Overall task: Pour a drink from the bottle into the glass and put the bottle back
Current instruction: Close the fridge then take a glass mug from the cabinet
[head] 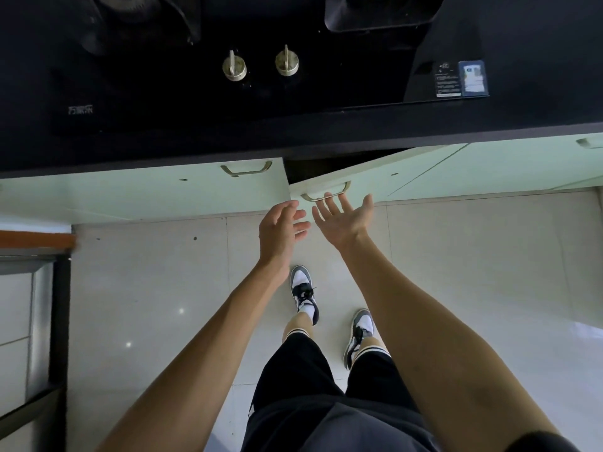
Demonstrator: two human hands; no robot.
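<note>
No bottle or glass is in view. My left hand (282, 228) reaches forward with relaxed, slightly bent fingers and holds nothing. My right hand (342, 220) is palm up with straight fingers, its fingertips just under the metal handle (326, 193) of a pale green cabinet door (375, 177). That door stands slightly ajar, with a dark gap (306, 169) showing behind its left edge. Both hands hover close together in front of this door, below the counter edge.
A black gas hob (228, 76) with two round knobs (234, 67) sits in the dark countertop above the cabinets. A closed cabinet door with a handle (246, 169) is to the left. White floor tiles and my two feet lie below. A steel unit (29, 321) stands at left.
</note>
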